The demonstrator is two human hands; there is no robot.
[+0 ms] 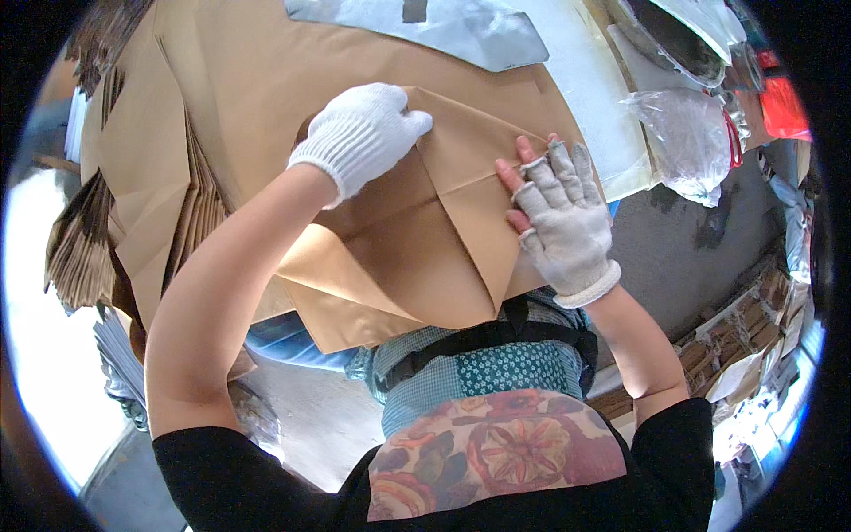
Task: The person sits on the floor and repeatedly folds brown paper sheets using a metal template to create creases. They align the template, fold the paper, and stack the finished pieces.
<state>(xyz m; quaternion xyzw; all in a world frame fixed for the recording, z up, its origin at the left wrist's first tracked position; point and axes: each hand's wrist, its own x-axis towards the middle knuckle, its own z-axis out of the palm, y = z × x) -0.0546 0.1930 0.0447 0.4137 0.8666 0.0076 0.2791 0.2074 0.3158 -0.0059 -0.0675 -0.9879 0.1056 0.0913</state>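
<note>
Creased brown kraft paper (461, 222) lies in front of me, its near part folded open into a wide pocket. My left hand (363, 133), in a white knitted glove, is closed at the upper left edge of this pocket, its thumb side against the paper. The curled fingers hide the exact grip. My right hand (563, 208) wears a worn glove that leaves some fingertips bare. It rests with fingers spread on the right side of the paper, near its edge. A loose flap (355, 297) juts toward my body.
Stacks of folded brown paper (191, 191) fan out at the left. A silvery sheet (425, 31) lies on the paper at the far side. To the right are a clear plastic bag (683, 137) and a red bag (784, 106). Bundled brown material (740, 332) sits low at the right.
</note>
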